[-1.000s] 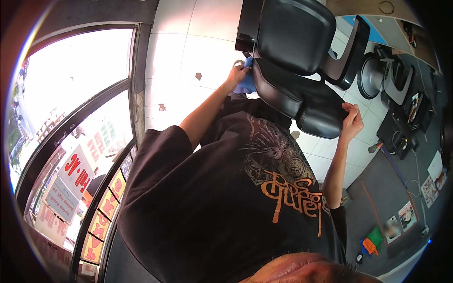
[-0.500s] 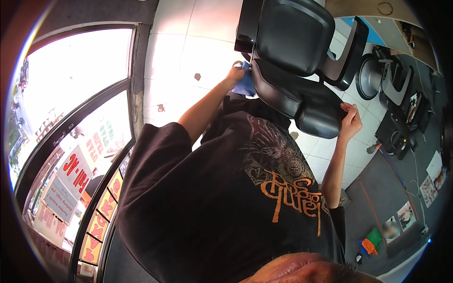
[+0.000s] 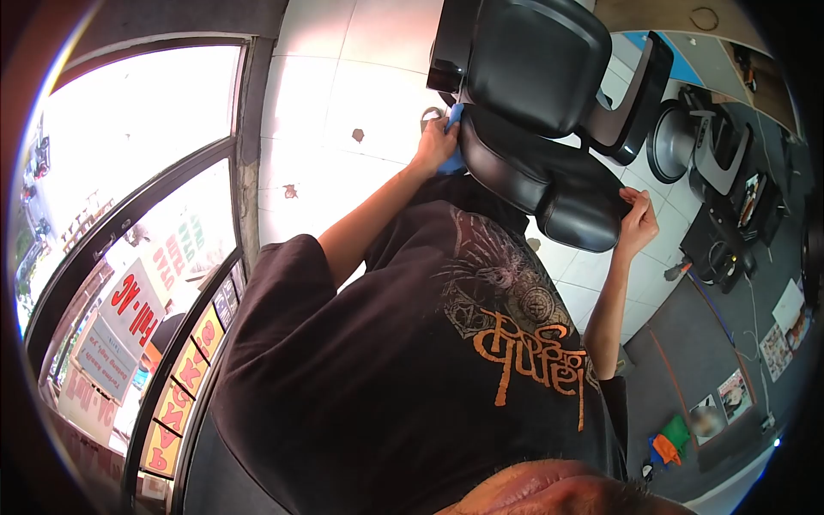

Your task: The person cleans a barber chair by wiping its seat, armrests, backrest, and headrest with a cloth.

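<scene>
A black padded barber chair stands in front of me, its backrest at the top of the view. Its glossy seat cushion reaches down toward my body. My left hand is closed around a blue cloth, which it presses to the left side edge of the seat. Part of the cloth hides behind the fingers and the cushion. At the opposite front corner, my right hand has its fingers curled on the cushion's edge; its fingertips are partly hidden.
Armrests flank the chair. Another chair with a round metal base lies to the right. Glass doors in dark frames line the left, with a sign. Dark stains mark the white tiles.
My left hand has moved slightly down and right along the seat's side edge with the blue cloth, more of which is now bunched at the fingers. My right hand has stayed put.
</scene>
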